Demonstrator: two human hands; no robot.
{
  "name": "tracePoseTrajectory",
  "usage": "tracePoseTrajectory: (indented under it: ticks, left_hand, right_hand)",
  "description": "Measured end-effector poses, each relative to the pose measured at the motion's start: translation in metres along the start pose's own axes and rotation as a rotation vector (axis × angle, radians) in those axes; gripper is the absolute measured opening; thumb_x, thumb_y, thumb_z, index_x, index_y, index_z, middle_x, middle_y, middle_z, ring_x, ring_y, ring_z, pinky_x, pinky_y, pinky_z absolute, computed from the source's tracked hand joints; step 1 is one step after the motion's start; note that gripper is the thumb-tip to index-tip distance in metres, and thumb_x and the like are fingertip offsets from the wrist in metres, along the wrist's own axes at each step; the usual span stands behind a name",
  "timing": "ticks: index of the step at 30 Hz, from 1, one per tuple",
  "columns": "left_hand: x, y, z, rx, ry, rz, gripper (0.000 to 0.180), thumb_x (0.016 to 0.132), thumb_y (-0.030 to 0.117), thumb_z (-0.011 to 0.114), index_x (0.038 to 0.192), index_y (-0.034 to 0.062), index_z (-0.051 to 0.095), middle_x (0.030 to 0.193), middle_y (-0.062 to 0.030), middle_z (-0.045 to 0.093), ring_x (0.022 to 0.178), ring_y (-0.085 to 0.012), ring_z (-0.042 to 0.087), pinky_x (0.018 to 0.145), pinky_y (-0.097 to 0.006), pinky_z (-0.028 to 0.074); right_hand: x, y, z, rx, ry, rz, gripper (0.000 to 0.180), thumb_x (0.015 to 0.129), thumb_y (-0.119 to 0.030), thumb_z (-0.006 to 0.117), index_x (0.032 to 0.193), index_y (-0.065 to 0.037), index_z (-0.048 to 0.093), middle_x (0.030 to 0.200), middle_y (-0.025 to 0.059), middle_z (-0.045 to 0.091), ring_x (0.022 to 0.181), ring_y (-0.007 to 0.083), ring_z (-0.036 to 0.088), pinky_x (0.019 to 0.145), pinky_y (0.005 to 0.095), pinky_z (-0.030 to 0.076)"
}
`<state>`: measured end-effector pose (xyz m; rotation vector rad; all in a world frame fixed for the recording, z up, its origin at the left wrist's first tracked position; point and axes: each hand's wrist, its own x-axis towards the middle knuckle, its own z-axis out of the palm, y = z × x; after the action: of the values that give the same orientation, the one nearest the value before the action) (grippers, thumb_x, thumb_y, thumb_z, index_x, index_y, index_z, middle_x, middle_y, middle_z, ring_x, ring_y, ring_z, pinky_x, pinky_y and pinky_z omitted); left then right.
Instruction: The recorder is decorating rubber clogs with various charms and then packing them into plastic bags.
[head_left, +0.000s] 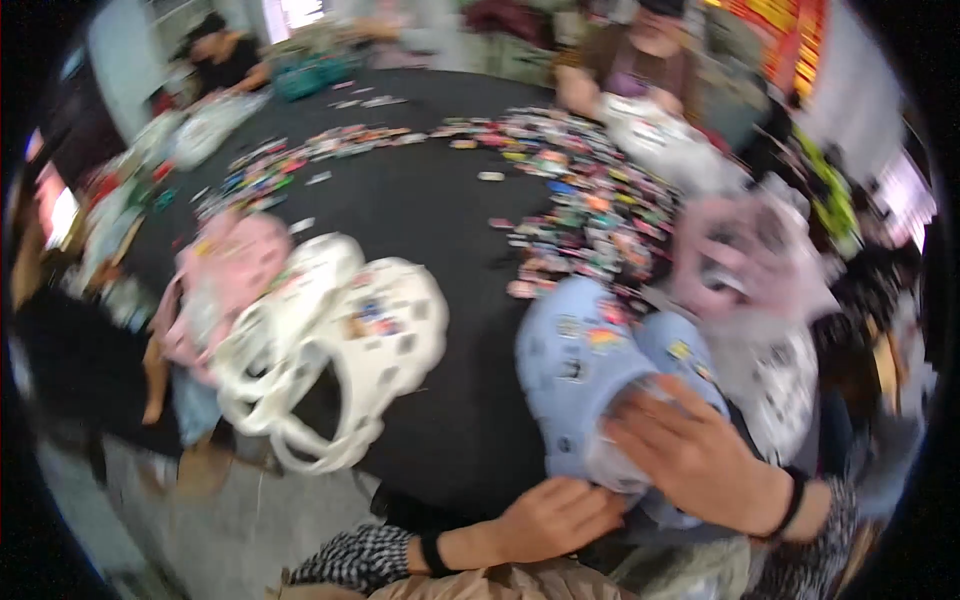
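Observation:
A light blue clog (575, 345) with colourful charms on its top lies in front of me, toe pointing away. Its mate, another blue clog (678, 350), sits close against its right side, partly covered by my right hand (690, 450). The fingers of that hand are bent over clear plastic (620, 455) bulging from the first clog's opening; motion blurs them. My left hand (560, 520) is closed at the heel end of the same clog, its fingertips partly hidden by the plastic and shoe.
White clogs (400, 320) with charms stand to the left, beside a pink clog (235, 260). Many small colourful charms (600, 215) lie scattered over the black table (440, 230). Right of the blue pair are a bagged pink clog (740, 250) and a bagged white clog (775, 390). Other people sit across the table.

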<state>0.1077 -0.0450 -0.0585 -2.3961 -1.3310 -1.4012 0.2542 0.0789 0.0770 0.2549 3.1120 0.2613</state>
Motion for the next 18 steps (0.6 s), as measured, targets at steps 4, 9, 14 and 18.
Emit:
tracePoseTrajectory:
  ticks: [4, 9, 14, 18]
  left_hand:
    - [0.010, -0.001, -0.010, 0.040, -0.052, 0.011, 0.026, 0.084, 0.027, 0.075, 0.104, 0.0096, 0.070, 0.094, -0.0010, 0.064, 0.069, -0.0151, 0.054, 0.062, -0.028, 0.045]
    - [0.009, 0.005, -0.007, 0.048, -0.078, 0.004, 0.028, 0.084, 0.028, 0.077, 0.103, 0.0100, 0.070, 0.094, 0.0001, 0.064, 0.067, -0.0157, 0.052, 0.060, -0.028, 0.044]
    - [0.007, 0.010, -0.009, 0.117, -0.089, -0.024, 0.031, 0.082, 0.031, 0.077, 0.105, 0.0115, 0.071, 0.096, 0.0011, 0.063, 0.070, -0.0148, 0.052, 0.060, -0.028, 0.043]
    - [-0.005, 0.010, -0.015, 0.215, -0.112, -0.091, 0.040, 0.076, 0.034, 0.083, 0.108, 0.0144, 0.070, 0.106, -0.0003, 0.062, 0.084, -0.0192, 0.051, 0.074, -0.035, 0.044]
  right_hand:
    - [0.014, -0.004, 0.022, -0.215, -0.076, 0.060, 0.038, 0.082, -0.016, 0.056, 0.115, 0.000, 0.065, 0.109, 0.0107, 0.065, 0.114, 0.0242, 0.059, 0.118, 0.0446, 0.032]
    - [0.011, 0.000, 0.029, -0.118, -0.060, 0.101, 0.031, 0.079, -0.014, 0.059, 0.107, -0.002, 0.066, 0.111, 0.0114, 0.065, 0.109, 0.0231, 0.061, 0.117, 0.0474, 0.033]
    - [-0.034, -0.004, -0.012, 0.149, 0.216, 0.096, 0.038, 0.080, -0.018, 0.066, 0.116, -0.003, 0.067, 0.123, 0.0139, 0.062, 0.119, 0.0281, 0.058, 0.114, 0.0509, 0.034]
    - [-0.086, -0.019, -0.029, 0.307, 0.028, 0.324, 0.069, 0.072, -0.027, 0.082, 0.135, -0.010, 0.059, 0.148, 0.0187, 0.046, 0.136, 0.0366, 0.046, 0.113, 0.0525, 0.035]
